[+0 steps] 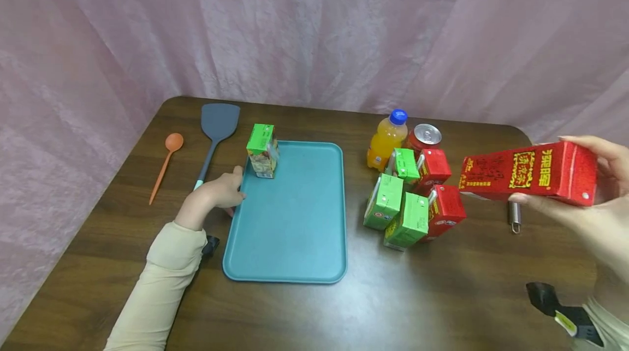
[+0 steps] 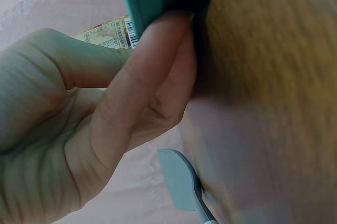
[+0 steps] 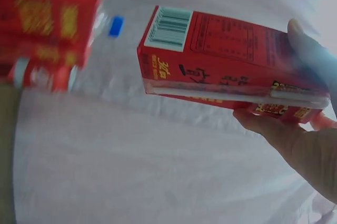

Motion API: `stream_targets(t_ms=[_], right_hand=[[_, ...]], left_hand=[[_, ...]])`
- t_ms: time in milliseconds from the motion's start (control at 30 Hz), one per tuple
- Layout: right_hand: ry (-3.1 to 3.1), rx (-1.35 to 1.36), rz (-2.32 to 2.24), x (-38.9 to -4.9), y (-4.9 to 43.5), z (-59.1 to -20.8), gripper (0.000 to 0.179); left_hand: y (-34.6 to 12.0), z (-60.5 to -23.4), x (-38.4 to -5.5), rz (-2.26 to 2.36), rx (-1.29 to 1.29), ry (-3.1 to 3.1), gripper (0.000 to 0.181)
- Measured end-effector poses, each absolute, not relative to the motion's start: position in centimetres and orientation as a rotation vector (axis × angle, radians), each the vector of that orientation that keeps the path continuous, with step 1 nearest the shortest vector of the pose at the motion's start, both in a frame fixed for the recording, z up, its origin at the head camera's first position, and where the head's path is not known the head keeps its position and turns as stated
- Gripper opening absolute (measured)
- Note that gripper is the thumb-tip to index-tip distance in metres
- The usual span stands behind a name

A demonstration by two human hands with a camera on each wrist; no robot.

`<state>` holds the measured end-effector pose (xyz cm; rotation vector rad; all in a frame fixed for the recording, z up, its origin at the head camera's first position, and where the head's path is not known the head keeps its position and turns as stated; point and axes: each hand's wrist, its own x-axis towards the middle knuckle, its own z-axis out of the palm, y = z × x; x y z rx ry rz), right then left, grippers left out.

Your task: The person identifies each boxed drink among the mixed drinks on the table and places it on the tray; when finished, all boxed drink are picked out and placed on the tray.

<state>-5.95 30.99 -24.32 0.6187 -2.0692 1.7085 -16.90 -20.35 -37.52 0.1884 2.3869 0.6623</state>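
My right hand (image 1: 609, 182) grips a red drink carton (image 1: 528, 173) by one end and holds it tilted nearly on its side, above the table's right part. In the right wrist view that carton (image 3: 210, 58) shows its barcode and the straw along its side. At the left rim of a blue-green tray (image 1: 295, 220), my left hand (image 1: 223, 190) pinches the edge, its fingertips low against the rim in the left wrist view. A green-topped carton (image 1: 262, 152) stands upright at the tray's upper left corner, just beyond my left hand.
Right of the tray cluster several green cartons (image 1: 383, 202) and red cartons (image 1: 444, 209), with an orange drink bottle (image 1: 388, 141) and a can (image 1: 426, 135) behind. Left lie a grey spatula (image 1: 219, 122) and an orange spoon (image 1: 167, 162). A metal handle end (image 1: 514, 217) shows below the held carton.
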Motion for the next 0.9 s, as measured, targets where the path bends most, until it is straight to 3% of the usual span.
stream_targets(t_ms=[100,267,900], right_hand=[[-2.035,0.405,1.554,-5.3,27.3,-23.5,0.084],[-1.881,0.472,1.828,-6.1,23.4,-22.7,0.081],[-2.254,0.557,1.852,-12.4,8.5,-26.3,0.072]], left_hand=[[-20.4,-37.5,-16.9,0.66,0.176,2.382,0.073],[-20.4,-37.5,-16.9,0.651,0.176,2.382,0.073],[-20.4,-37.2,-16.7,0.674,0.187,2.378,0.072]])
